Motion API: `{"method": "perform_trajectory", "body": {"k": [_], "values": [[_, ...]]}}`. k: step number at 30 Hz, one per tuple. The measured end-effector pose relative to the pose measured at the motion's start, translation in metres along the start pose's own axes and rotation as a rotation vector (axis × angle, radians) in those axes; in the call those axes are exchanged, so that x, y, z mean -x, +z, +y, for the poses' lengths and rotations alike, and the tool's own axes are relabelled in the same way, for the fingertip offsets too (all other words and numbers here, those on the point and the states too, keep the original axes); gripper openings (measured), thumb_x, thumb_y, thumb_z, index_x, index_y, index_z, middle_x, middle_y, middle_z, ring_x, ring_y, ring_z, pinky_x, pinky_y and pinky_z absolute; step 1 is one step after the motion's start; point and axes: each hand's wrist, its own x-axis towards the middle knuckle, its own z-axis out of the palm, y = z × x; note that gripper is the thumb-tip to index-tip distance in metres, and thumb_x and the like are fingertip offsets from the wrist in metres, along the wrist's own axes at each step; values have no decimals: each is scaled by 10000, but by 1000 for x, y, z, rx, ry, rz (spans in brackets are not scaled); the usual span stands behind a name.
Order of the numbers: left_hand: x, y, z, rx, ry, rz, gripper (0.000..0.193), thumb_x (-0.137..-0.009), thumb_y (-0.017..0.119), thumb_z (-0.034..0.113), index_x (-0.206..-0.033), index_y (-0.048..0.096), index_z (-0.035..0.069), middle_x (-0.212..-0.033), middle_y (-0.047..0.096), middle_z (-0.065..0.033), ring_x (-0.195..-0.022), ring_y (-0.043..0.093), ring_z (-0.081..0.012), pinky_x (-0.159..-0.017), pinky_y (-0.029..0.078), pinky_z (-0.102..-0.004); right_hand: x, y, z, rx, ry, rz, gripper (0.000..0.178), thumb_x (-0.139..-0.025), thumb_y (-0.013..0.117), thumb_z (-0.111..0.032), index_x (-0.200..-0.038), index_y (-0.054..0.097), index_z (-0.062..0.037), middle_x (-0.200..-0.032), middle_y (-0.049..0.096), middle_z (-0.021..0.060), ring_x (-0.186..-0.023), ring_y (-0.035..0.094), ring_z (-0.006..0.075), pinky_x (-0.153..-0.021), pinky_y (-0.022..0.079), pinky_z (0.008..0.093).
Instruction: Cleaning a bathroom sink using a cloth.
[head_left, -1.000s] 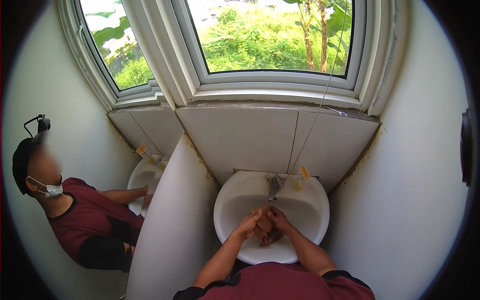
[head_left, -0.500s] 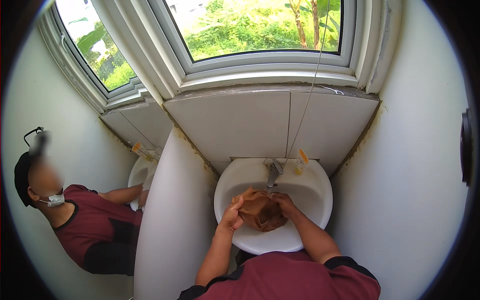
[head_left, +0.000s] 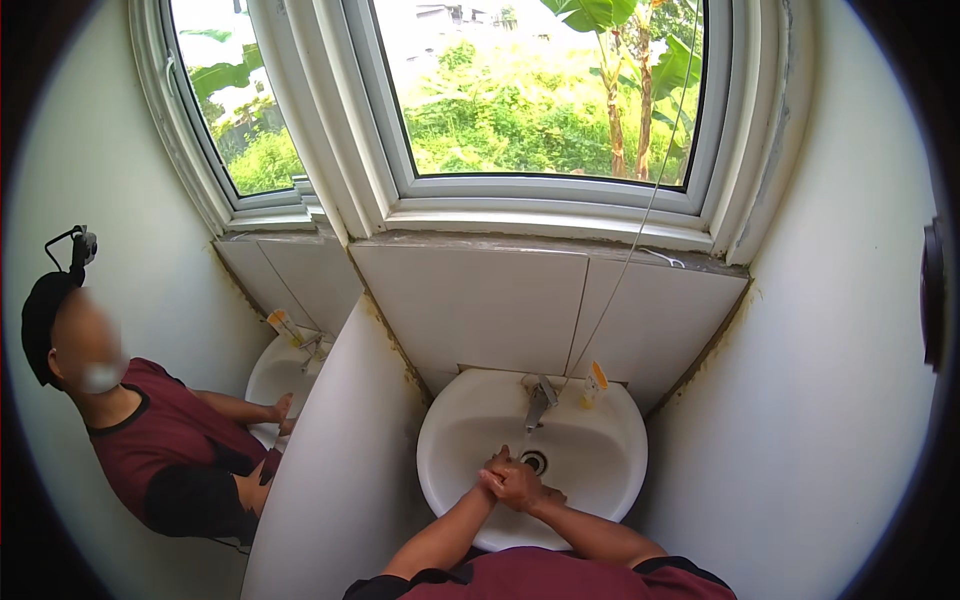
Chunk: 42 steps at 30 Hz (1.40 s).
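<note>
White washbasin [head_left: 600,460]: against tiled wall [head_left: 470,300], faucet [head_left: 540,404] at rear. Right hand [head_left: 516,487]: curled over left hand [head_left: 499,461], above basin, near drain [head_left: 534,462]. Left hand: partly covered; cannot tell its grip.

White basin [head_left: 605,462], grey tap [head_left: 540,402], orange-and-white tube [head_left: 594,384], black-and-maroon shirt [head_left: 540,578]

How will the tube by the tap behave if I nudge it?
The tube looks apt to tip, standing tall and narrow at the back of the sink. It would probably give when squeezed: its flattened top suggests soft plastic. Its base may slide, since the sink looks smooth.
</note>
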Motion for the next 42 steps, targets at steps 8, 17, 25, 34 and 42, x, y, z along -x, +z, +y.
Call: {"method": "perform_trajectory", "body": {"k": [8,17,25,34,42], "values": [[6,18,-3,-412,90,-91,411,-969,501,486,-986,598,87,-730,585,-39,-570,556,-169,-565,483,-301,-6,-12,76,41,483,201,372,-937,554,-377,-969,644,-18,-968,672,191,-962,650,364,-825,495,441],[35,25,58,-1360,163,-108,439,-869,677,412,-1027,684,2,-902,690,-58,-786,635,-156,-679,496,-269,5,-24,82,-321,399,-176,450,-887,680,-414,-1085,667,-10,-1028,685,134,-940,644,211,-867,490,340],[38,0,35,-1164,490,-60,341,-788,745,207,-1076,682,36,-950,715,-107,-868,666,-155,-790,518,-300,-5,-35,63,-407,409,67,230,-848,722,-225,-923,684,-11,-781,634,35,-696,574,111,-657,475,261],[28,-31,17,-1229,747,254,322,-766,640,130,-1071,690,40,-954,718,-156,-933,693,-236,-826,522,-320,-1,-49,46,-1260,423,1,262,-831,707,-167,-987,559,-18,-905,611,62,-809,618,171,-702,529,315],[27,-10,41,-828,677,-48,230,-861,568,131,-988,723,17,-915,717,-106,-857,655,-161,-817,497,-282,2,-30,47,-598,499,30,574,-846,705,-327,-1258,457,-13,-1218,548,158,-1061,582,276,-899,497,387]]}}
